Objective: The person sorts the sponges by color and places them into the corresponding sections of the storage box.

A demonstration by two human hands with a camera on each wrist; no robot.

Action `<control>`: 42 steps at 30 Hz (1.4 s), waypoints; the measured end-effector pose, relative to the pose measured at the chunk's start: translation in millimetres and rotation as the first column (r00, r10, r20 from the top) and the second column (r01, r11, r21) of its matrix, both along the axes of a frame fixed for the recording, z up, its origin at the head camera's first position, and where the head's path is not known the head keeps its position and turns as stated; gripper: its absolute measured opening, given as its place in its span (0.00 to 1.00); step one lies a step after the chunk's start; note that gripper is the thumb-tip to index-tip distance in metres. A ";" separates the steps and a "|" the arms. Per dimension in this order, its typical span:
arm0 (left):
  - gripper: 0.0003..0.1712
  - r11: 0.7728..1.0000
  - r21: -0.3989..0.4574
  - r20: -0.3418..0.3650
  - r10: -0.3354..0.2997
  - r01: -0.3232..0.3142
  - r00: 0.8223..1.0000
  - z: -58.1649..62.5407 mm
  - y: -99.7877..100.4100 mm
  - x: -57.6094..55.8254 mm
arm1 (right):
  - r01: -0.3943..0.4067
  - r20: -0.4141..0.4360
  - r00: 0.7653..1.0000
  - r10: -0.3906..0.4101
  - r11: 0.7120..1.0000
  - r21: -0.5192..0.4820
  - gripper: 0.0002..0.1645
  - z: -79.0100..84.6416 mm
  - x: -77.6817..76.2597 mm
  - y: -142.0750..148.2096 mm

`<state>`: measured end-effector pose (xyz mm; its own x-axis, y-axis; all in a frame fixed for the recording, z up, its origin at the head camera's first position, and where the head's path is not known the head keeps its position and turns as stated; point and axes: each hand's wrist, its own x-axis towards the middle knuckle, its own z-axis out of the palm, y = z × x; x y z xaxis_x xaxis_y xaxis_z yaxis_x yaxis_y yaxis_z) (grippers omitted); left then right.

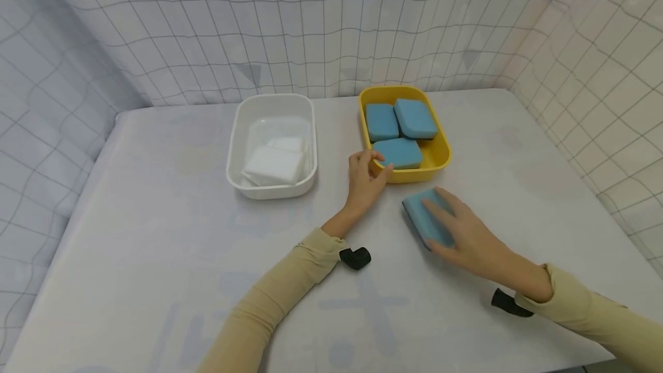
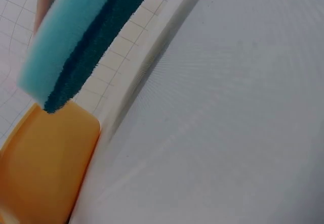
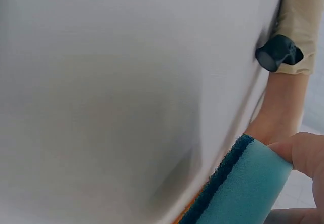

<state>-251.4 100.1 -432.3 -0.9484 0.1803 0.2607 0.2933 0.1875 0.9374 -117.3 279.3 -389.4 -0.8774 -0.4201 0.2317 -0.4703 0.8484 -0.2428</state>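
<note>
In the head view my right hand grips a light blue sponge between thumb and fingers. A darker scouring layer lines the underside of this sponge, as the right wrist view shows, and it hangs above the table. My left hand holds the near left corner of a yellow plastic container, fingers over the rim and thumb at the front wall. Inside that container lie three more blue sponges, the nearest sponge right beside my left fingertips.
A white plastic container with several white sponge-like pads stands to the left of the yellow one. Both sit toward the back of a white-covered table. Grid-patterned cloth hangs behind and at both sides. Black wrist devices are on both cuffs.
</note>
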 end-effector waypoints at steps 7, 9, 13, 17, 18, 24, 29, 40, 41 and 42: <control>0.12 1.000 -0.013 0.009 -0.002 0.002 1.000 1.4 -0.3 0.5 | -0.021 -0.088 0.996 0.020 1.000 -0.008 0.43 11.2 -2.2 0.1; 0.11 1.000 -0.014 0.012 0.002 -0.001 1.000 1.2 -0.4 0.5 | -0.029 -0.115 0.993 0.027 0.999 -0.017 0.44 14.0 -4.8 0.5; 0.12 1.000 -0.014 0.010 0.004 -0.004 1.000 0.4 -0.2 0.8 | -0.053 -0.172 0.984 0.045 0.998 -0.044 0.43 19.1 -10.9 0.9; 0.12 1.000 -0.018 0.005 0.003 -0.003 1.000 -0.2 -0.5 1.2 | -0.068 -0.199 0.978 0.054 0.996 -0.064 0.43 23.7 -16.5 -0.1; 0.12 1.000 -0.019 0.003 0.003 -0.003 1.000 0.0 -0.7 1.4 | -0.064 -0.196 0.979 0.050 0.996 -0.066 0.43 24.7 -17.8 -0.7; 0.12 0.999 -0.032 -0.010 0.003 -0.003 1.000 2.2 -1.4 1.9 | -0.013 -0.171 0.985 -0.001 0.997 -0.082 0.42 29.7 -30.1 -4.7; 0.12 1.000 -0.030 -0.010 0.003 -0.003 1.000 2.7 -1.6 1.8 | -0.007 -0.188 0.982 -0.011 0.995 -0.099 0.41 31.0 -43.1 -6.7; 0.12 0.999 -0.044 -0.019 0.010 -0.011 1.000 1.7 -1.4 0.9 | 0.027 -0.181 0.982 -0.053 0.989 -0.147 0.39 33.9 -75.1 -9.6; 0.12 0.999 -0.045 -0.020 0.010 -0.011 1.000 1.7 -1.2 0.8 | 0.028 -0.180 0.982 -0.054 0.989 -0.148 0.38 34.2 -78.5 -9.5; 0.12 0.999 -0.045 -0.021 0.011 -0.012 1.000 1.8 -1.1 0.9 | 0.028 -0.179 0.982 -0.055 0.988 -0.149 0.38 34.4 -81.9 -9.3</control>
<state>-250.5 99.1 -430.5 -0.9449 0.1816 0.2722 0.3103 0.2332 0.9216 -199.1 270.0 -355.1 -0.8309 -0.3341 0.4448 -0.4828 0.8304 -0.2782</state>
